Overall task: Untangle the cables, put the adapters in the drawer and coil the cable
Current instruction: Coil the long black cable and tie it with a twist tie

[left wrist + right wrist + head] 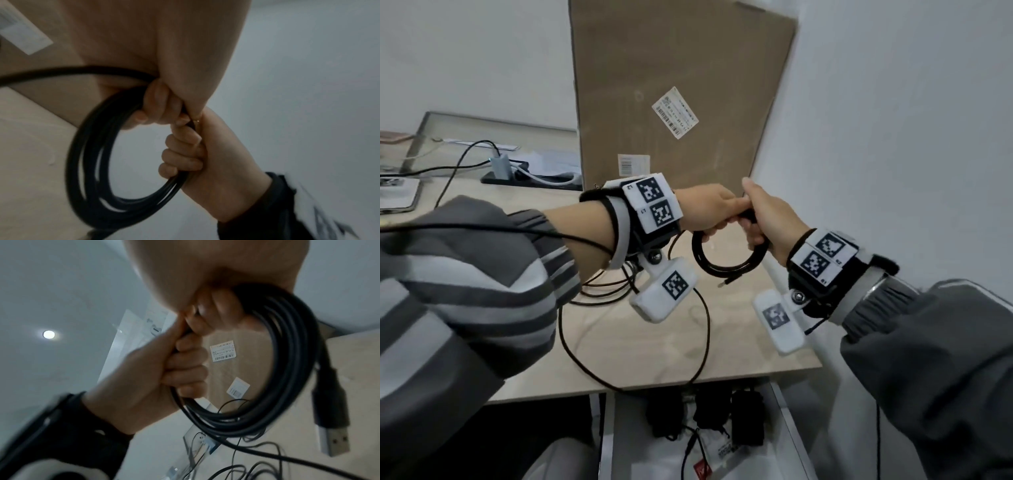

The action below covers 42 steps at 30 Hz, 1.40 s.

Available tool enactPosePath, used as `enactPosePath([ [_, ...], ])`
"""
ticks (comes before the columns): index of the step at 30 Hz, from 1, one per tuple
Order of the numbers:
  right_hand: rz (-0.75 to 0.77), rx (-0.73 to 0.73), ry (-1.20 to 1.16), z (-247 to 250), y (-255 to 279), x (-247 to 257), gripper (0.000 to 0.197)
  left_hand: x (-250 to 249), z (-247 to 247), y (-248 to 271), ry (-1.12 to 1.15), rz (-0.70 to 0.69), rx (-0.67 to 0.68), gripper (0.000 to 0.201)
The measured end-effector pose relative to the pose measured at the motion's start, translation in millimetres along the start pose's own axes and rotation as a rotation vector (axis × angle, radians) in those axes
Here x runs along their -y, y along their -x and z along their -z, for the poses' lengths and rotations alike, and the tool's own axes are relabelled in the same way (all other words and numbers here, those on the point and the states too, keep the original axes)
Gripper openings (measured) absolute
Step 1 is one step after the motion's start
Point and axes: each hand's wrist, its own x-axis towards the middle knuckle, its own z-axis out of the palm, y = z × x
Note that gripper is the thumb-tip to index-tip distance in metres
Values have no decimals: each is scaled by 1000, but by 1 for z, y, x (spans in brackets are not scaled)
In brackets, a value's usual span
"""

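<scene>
Black rubbery cable (pixel 726 258), light and springy, hangs coiled above the desk (pixel 756 349) with your left hand (pixel 707 209) and right hand (pixel 765 219) both clenched around its top; hold where loops bunch, or they'll likely spring apart.

Little legible text: white barcode label (pixel 223 350) on the tall brown cardboard sheet (pixel 671 68) shows what looks like "15 YS-EE", seen inverted in the right wrist view; remaining print too small. Second smaller barcode sticker (pixel 632 163) lower on the same sheet is unreadable. White wrist-mounted marker tags (pixel 652 202) carry tiny blurred characters beside black square codes.
</scene>
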Motion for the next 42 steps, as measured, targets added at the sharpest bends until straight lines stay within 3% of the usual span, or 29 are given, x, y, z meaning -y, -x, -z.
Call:
enactPosePath([
  [2, 71, -122, 16, -5, 2, 2, 56, -3, 0, 4, 86, -32, -17, 41],
  [5, 91, -235, -223, 2, 10, 4, 53, 2, 1, 14, 222, -145, -10, 34],
  [8, 88, -301, -480, 2, 20, -2, 46, 8, -4, 24, 384, -196, 3, 33],
  [11, 49, -284, -696, -5, 21, -18, 45, 12, -12, 28, 408, -171, -103, 35],
  [14, -5, -78, -515, -6, 26, -21, 53, 8, -10, 30, 97, -127, -231, 41],
  [17, -1, 51, -55, -6, 36, -4, 67, -3, -9, 34, -300, -69, -92, 45],
  [19, 11, -11, 105, -7, 39, 4, 66, -10, -14, 35, -323, -60, -57, 48],
  [21, 44, -166, 169, -8, 41, 7, 65, -15, -16, 35, -273, -88, -87, 44],
  [26, 82, -400, -33, -10, 50, 5, 46, -10, -8, 46, -272, -182, -85, 30],
  [34, 47, -448, -532, -20, 28, 3, 35, 10, 8, 30, -123, -204, -167, 34],
  [42, 64, -445, -464, -45, -50, -8, 37, 56, 41, -23, -217, -167, -320, 32],
])
